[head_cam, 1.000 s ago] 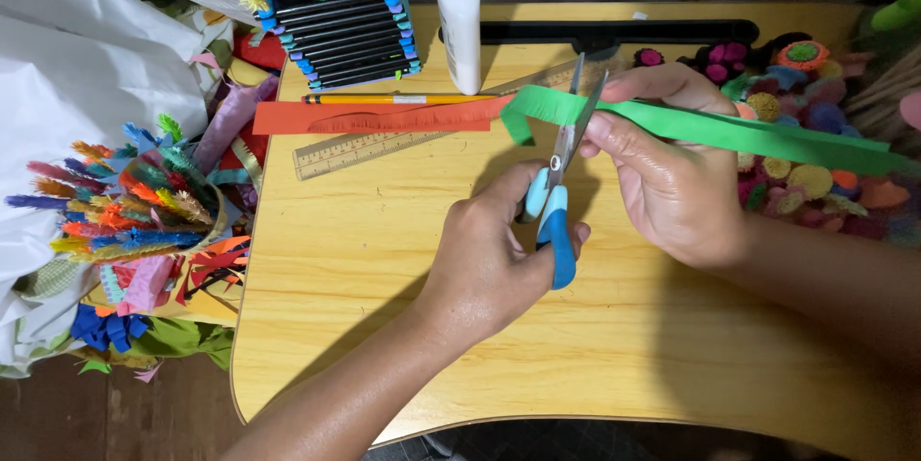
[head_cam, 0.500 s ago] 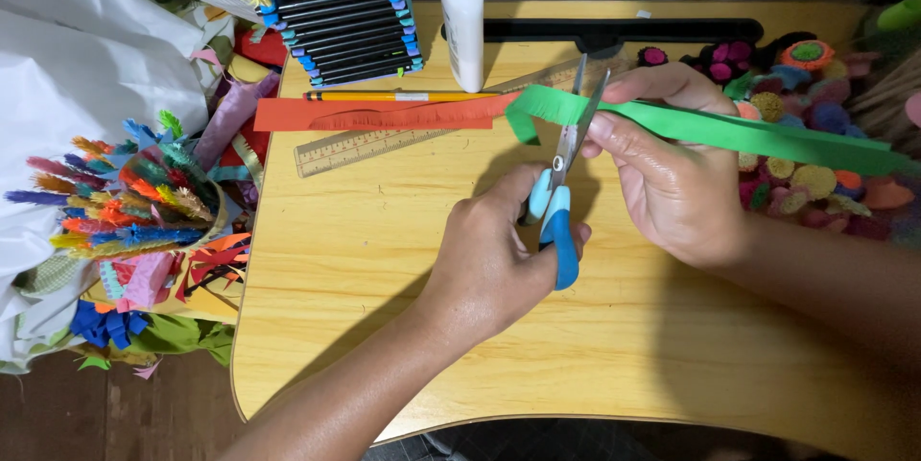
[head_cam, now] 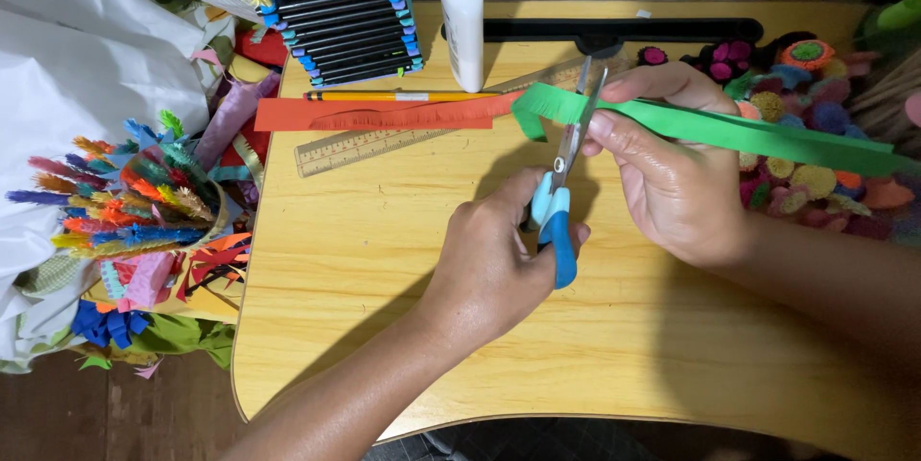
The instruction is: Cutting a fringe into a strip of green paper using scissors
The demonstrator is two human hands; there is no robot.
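Nearest the viewer, low in the centre of the frame, the left hand (head_cam: 489, 264) has its fingers closed through the blue plastic handles of the steel-bladed scissors (head_cam: 559, 197). The blades point up the frame and stand slightly parted around the long green paper strip (head_cam: 729, 130). Just right of centre, the right hand (head_cam: 667, 173) pinches that strip between thumb and fingertips, close beside the blades. That closeness looks like the main risk: a quick snip could nick the thumb. The strip's loose curled end could also twist, sending the cut crooked. Further back lies a red fringed paper strip (head_cam: 384, 116), beside a clear plastic ruler (head_cam: 365, 146). A tall white glue bottle (head_cam: 461, 15) stands upright on the wooden table (head_cam: 384, 260) at upper centre, and a stray elbow might topple it.
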